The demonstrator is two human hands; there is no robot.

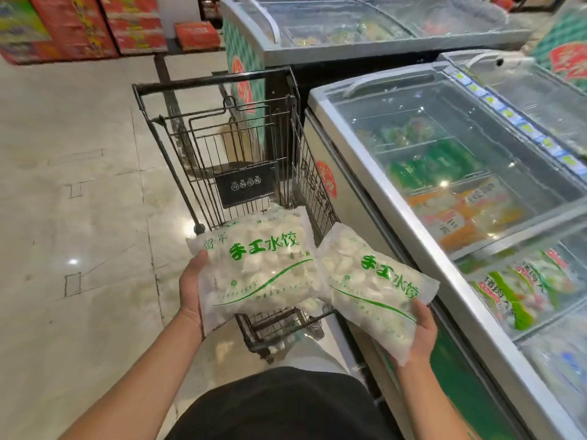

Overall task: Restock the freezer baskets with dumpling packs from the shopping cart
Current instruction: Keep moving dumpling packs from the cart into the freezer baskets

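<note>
Awkwardly, we grip one dumpling pack (260, 265) in our left hand (190, 289), another (374, 290) in our right hand (424, 331), leaving neither free to slide the shut freezer lid (444, 128) without a slippery pack dropping.

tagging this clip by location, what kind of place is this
Most likely a supermarket's frozen-food aisle: glass-lidded chest freezers hold packaged food, a wire shopping cart stands beside them, and stacked red cartons line the back. The left hand and right hand each hold a dumpling pack.
</note>
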